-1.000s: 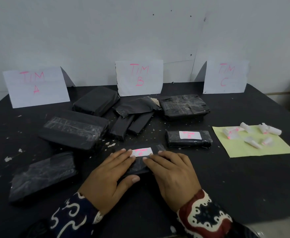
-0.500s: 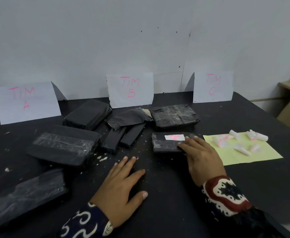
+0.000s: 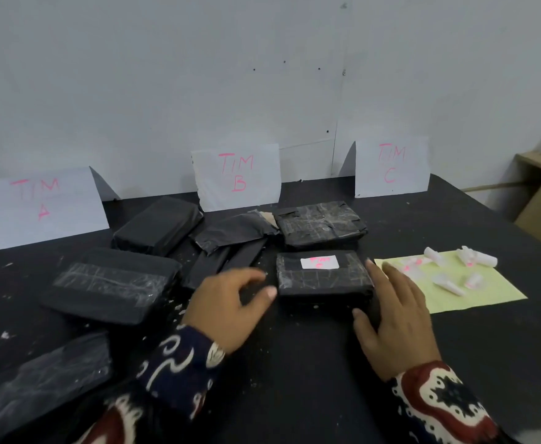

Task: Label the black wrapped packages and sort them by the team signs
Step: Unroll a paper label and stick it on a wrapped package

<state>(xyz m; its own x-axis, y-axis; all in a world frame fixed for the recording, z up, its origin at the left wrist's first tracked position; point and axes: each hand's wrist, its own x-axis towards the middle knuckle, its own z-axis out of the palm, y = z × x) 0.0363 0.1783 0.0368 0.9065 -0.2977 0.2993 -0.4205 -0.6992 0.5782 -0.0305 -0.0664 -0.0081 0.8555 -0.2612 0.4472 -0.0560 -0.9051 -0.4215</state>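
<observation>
Left hand (image 3: 227,310) now up beside the labelled package (image 3: 323,277), fingers curled loosely, holding nothing; right hand (image 3: 394,318) wrapped round its right end. Signs: TIM A (image 3: 41,206), TIM B (image 3: 237,176), TIM C (image 3: 391,168) (label's pink writing unreadable).
</observation>
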